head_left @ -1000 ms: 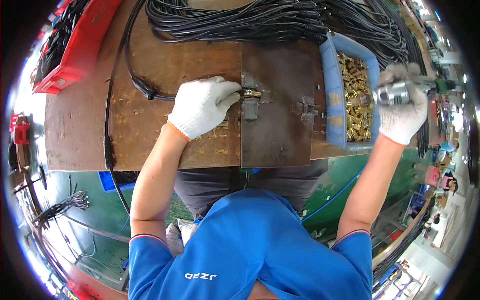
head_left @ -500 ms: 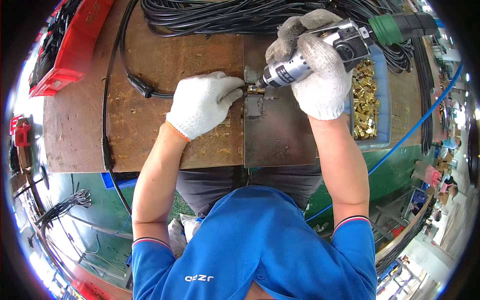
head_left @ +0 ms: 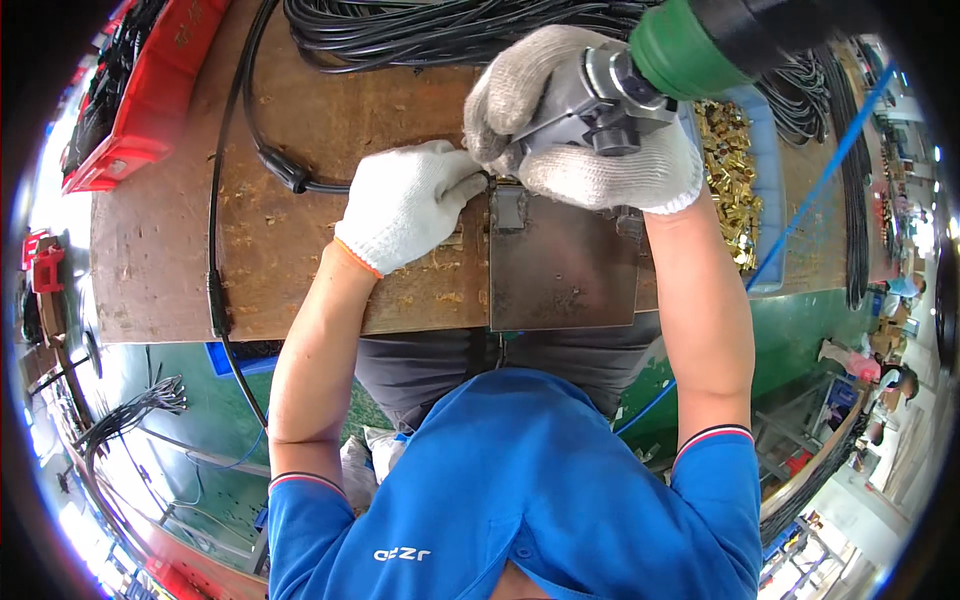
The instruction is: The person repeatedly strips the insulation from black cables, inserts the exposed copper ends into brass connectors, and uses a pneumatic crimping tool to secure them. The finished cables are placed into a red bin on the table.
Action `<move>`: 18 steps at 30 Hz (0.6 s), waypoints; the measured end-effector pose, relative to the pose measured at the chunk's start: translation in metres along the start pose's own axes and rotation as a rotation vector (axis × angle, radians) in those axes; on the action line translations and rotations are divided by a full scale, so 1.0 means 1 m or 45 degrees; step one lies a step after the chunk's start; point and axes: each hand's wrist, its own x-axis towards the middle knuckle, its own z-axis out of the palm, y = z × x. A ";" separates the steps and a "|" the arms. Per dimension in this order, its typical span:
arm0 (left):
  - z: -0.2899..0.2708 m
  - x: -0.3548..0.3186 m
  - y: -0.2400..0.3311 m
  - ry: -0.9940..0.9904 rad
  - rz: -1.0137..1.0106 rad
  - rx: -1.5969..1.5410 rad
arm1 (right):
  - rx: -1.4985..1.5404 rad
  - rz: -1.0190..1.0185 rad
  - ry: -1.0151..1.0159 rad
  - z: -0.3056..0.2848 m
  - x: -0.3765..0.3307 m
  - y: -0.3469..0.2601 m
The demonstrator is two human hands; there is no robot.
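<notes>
My left hand (head_left: 400, 205), in a white knit glove, pinches a black cable (head_left: 325, 188) near its end, at the left edge of a dark metal plate (head_left: 565, 275). My gloved right hand (head_left: 610, 182) is wrapped round a silver and black pneumatic driver (head_left: 583, 115). The driver's green collar (head_left: 685, 52) and black rear end rise toward the camera. Both hands' fingertips meet closely at the small metal block (head_left: 510, 208) on the plate. My right hand hides the driver's tip and most of the brass fitting at the cable's end.
A blue bin (head_left: 770, 185) of brass fittings (head_left: 735, 190) stands right of my right hand. Coiled black cables (head_left: 430, 45) lie along the back. A red bin (head_left: 150, 125) sits at the far left. The blue air hose (head_left: 825, 165) crosses on the right.
My right hand has moved left and tipped the driver more upright, its rear end swinging nearer the camera. The left hand stays nearly in place, still pinching the cable.
</notes>
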 end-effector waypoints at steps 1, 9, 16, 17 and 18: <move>0.000 0.000 0.000 0.005 -0.005 -0.004 | 0.068 0.009 0.065 0.002 0.001 -0.002; 0.001 0.000 0.000 0.026 -0.018 -0.039 | 0.097 -0.075 0.529 0.038 0.004 -0.008; 0.008 -0.002 -0.001 0.079 0.009 -0.002 | -0.099 -0.099 0.617 0.044 0.001 0.008; 0.010 -0.002 -0.003 0.083 0.022 -0.012 | -0.067 -0.105 0.664 0.046 0.001 0.012; 0.011 -0.001 -0.003 0.086 0.043 -0.022 | 0.097 -0.095 0.677 0.043 0.000 0.021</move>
